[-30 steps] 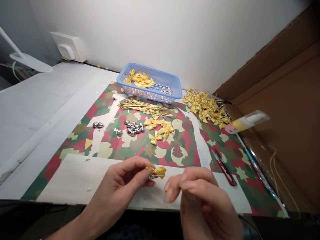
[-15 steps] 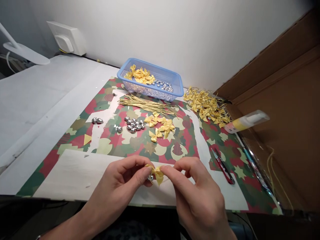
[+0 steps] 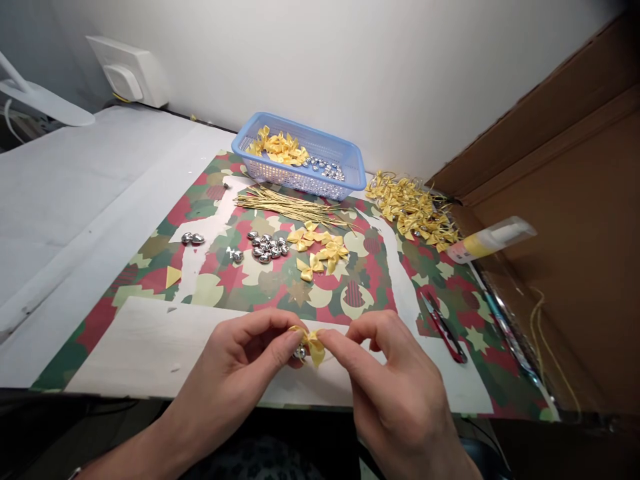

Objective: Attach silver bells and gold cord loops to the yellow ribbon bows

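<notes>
Between my two hands, over the white sheet at the table's near edge, is a yellow ribbon bow [image 3: 314,349]. My left hand [image 3: 245,367] pinches the bow's left side between thumb and forefinger. A shiny silver bell [image 3: 300,352] sits under that thumb, against the bow. My right hand [image 3: 395,380] pinches the bow's right side, thumb mostly hidden behind the forefinger. Beyond my hands lie a cluster of silver bells [image 3: 267,248], several loose yellow bows [image 3: 333,252] and a bundle of thin gold cords [image 3: 290,207].
A blue basket [image 3: 295,180] with bows and silver bells stands by the wall. A heap of finished-looking bows [image 3: 413,210] lies right of it, beside a glue bottle [image 3: 493,240]. Red-handled thread snips [image 3: 445,330] lie at right. A cardboard box [image 3: 575,213] borders the right side.
The view has shifted slightly, so the table things appear a little higher and further left. Both hands keep almost the same pinch on the bow.
</notes>
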### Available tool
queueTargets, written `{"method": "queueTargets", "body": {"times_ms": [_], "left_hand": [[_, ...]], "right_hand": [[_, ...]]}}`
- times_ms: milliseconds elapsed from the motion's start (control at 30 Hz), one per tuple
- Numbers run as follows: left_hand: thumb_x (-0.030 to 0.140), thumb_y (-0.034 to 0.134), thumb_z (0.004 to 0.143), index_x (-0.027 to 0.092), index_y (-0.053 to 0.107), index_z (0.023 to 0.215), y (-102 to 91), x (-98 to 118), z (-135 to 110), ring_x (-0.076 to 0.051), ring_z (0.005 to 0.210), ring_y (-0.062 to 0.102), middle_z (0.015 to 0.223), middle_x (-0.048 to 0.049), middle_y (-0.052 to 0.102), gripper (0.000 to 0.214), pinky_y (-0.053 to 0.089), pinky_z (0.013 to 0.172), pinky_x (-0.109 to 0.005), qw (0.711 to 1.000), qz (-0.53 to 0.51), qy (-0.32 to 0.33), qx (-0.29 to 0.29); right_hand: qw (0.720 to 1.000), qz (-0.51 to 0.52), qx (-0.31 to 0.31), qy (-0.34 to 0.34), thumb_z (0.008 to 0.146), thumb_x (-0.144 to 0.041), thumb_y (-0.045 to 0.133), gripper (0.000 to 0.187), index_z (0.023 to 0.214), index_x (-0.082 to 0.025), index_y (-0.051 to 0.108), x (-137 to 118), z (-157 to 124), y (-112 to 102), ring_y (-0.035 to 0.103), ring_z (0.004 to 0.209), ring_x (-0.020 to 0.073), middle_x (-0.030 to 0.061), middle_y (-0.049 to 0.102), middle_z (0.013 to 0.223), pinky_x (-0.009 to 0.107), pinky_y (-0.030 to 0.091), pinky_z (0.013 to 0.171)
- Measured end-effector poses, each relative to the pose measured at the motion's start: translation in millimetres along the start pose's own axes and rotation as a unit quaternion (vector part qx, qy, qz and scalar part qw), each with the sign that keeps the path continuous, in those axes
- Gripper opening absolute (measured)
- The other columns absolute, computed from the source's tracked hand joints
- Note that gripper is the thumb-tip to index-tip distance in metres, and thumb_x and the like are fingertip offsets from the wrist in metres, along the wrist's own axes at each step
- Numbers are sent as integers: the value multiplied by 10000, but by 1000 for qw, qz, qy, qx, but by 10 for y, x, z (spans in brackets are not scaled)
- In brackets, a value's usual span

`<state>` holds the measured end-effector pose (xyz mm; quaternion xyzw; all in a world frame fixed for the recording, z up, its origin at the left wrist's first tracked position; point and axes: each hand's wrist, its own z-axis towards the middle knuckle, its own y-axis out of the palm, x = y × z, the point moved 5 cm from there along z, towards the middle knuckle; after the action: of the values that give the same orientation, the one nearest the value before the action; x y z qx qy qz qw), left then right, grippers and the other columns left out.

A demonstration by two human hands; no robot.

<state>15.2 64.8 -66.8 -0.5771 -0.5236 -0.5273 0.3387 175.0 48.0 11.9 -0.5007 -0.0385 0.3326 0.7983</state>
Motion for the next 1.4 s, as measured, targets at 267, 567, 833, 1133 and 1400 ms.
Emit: {"method": "queueTargets", "body": {"times_ms": [267, 567, 833, 1133, 1400], "left_hand": [[334, 693, 954, 252, 777, 836, 8, 22, 3, -132, 741, 658, 777, 24, 712, 166, 546, 699, -173, 1000, 13, 10, 6], [322, 676, 966, 235, 778, 841, 26, 26, 15, -141, 752, 662, 781, 12, 724, 183, 552, 710, -191, 1000, 24, 4, -8], [305, 678, 959, 233, 795, 865, 49, 32, 19, -152, 741, 672, 795, 4, 750, 166, 557, 693, -212, 999, 42, 18, -18], [330, 672, 967, 231, 777, 846, 38, 24, 10, -151, 762, 660, 795, 6, 730, 189, 547, 714, -213, 999, 36, 6, -5], [310, 661, 966, 225, 774, 832, 45, 62, 29, -145, 720, 652, 767, 6, 726, 194, 537, 671, -208, 999, 49, 16, -12]], "right_hand": [[1000, -8, -14, -4, 957, -13, 452, 364, 894, -174, 772, 7, 6, -30, 552, 664, 155, 48, 579, 731, 258, 438, 558], [998, -25, -35, -43, 1034, -88, 426, 407, 863, -175, 785, 24, 101, -52, 544, 674, 157, 52, 617, 752, 282, 398, 585], [993, -56, -55, -83, 1011, -50, 417, 418, 826, -160, 774, -21, 165, -84, 482, 636, 160, 39, 593, 707, 303, 359, 568], [996, -33, -55, -65, 1028, -74, 423, 406, 870, -141, 790, -3, 135, -125, 537, 656, 157, 58, 617, 734, 282, 409, 576], [996, -34, -46, -61, 1005, -47, 423, 397, 842, -149, 771, -12, 125, -92, 558, 666, 162, 63, 629, 747, 281, 402, 564]]}}
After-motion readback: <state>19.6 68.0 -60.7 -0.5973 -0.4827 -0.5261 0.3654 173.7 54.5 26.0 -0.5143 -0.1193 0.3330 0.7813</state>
